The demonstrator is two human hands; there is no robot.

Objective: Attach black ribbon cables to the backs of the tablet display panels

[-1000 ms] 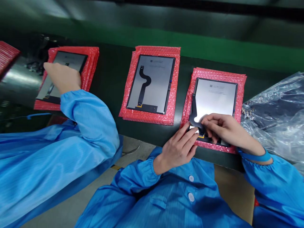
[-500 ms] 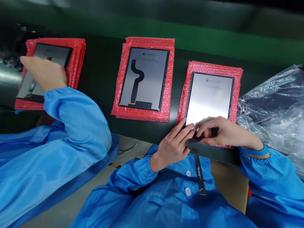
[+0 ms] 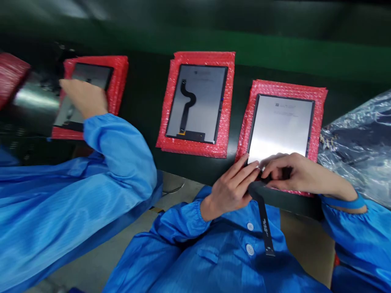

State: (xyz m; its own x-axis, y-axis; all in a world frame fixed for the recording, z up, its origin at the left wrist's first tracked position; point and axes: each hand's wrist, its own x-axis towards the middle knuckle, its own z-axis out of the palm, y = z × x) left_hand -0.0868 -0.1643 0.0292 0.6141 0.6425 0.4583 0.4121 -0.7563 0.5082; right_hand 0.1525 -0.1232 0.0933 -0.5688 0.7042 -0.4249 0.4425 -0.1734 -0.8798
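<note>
A silver-backed display panel [image 3: 281,122] with dark edges lies on a red bubble-wrap pouch [image 3: 320,95] in front of me. My left hand [image 3: 233,185] rests at its lower left corner, fingers stretched out over the edge. At the panel's bottom edge, my right hand [image 3: 293,173] pinches a black flex cable [image 3: 264,219] near the connector end. The cable's loose tail hangs down past the table edge against my blue smock. Fingers hide the point where cable and panel meet. A blue band [image 3: 342,203] circles my right wrist.
A second panel [image 3: 204,97] with a curved black flex cable [image 3: 185,110] lies on red pouches to the left. Farther left, a co-worker's hand [image 3: 87,97] is over another panel [image 3: 105,73]. Clear plastic bags [image 3: 363,142] lie at right.
The whole view has shifted, so everything appears farther right, and more red wrap shows at far left. Both my hands keep their places at the panel's lower edge.
</note>
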